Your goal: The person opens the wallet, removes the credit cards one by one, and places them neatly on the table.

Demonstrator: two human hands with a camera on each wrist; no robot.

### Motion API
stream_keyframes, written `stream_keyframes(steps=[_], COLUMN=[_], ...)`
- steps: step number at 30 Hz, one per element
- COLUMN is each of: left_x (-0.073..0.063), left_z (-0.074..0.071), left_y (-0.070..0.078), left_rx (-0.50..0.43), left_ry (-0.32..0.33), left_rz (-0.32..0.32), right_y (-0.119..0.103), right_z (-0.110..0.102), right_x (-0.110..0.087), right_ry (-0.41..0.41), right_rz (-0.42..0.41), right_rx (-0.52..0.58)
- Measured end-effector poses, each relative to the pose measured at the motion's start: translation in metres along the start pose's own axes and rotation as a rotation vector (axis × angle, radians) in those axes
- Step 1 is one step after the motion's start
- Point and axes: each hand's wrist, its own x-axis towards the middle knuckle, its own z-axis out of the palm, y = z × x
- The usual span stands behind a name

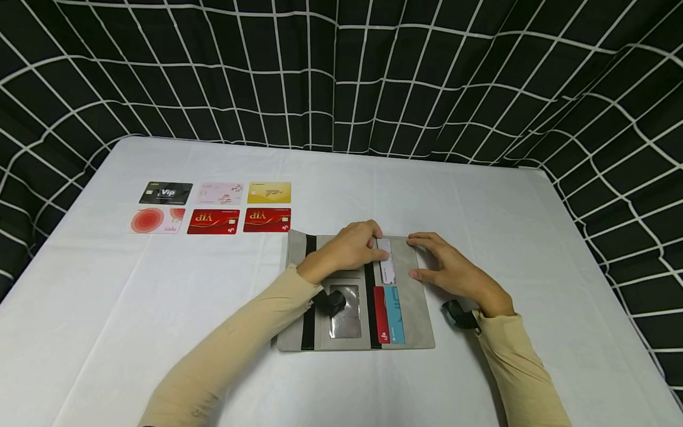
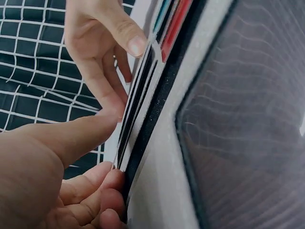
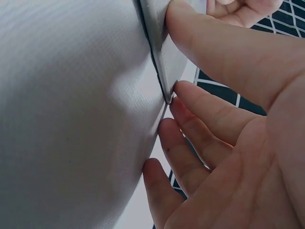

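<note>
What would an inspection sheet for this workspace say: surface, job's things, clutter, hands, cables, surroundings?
Surface: white cloth-covered table
Job's things: open grey wallet holding white card, red card and blue card; lying outside it, black Vip card, pink card, gold card, red-circle card, left red VIP card, right red VIP card
Clutter: nothing seen
Left hand: fingers curled, touching the white card
Right hand: rests at the wallet's right edge
Cables: nothing seen
Surroundings: black curtain with white grid lines
</note>
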Motion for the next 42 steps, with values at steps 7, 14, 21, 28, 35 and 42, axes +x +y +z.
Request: stream_keyframes(steps=[7, 14, 21, 28, 35, 42], left_x=[-0.0001, 0.0013, 0.0, -0.001, -0.0018, -0.0051], left_z=[0.0015, 0.0061, 0.008, 0.0099, 0.0079, 0.0008], left_y=[0.0006, 0.0055, 0.008, 0.0085, 0.0071, 0.0032], left_rx=[-0.038, -0.028, -0.084, -0.114, -0.118, -0.133], left_ry=[0.002, 0.032, 0.034, 0.025, 0.023, -0.003], left_rz=[-0.045, -0.088, -0.108, -0.106, -0.093, -0.086], right_y=[-0.0006, 0.0008, 0.0008, 0.0016, 0.0009, -0.0009], right_z=[-0.001, -0.0017, -0.0017, -0.0017, 0.0003, 0.0], right_x=[-0.0007, -0.0012, -0.0015, -0.0008, -0.0003, -0.0007], right_ry=[-0.002, -0.008, -0.005, -0.007, -0.008, -0.003], right_rz=[-0.013, -0.002, -0.009, -0.002, 0.004, -0.006], right_rx=[0.004, -0.007, -0.007, -0.006, -0.001, -0.008])
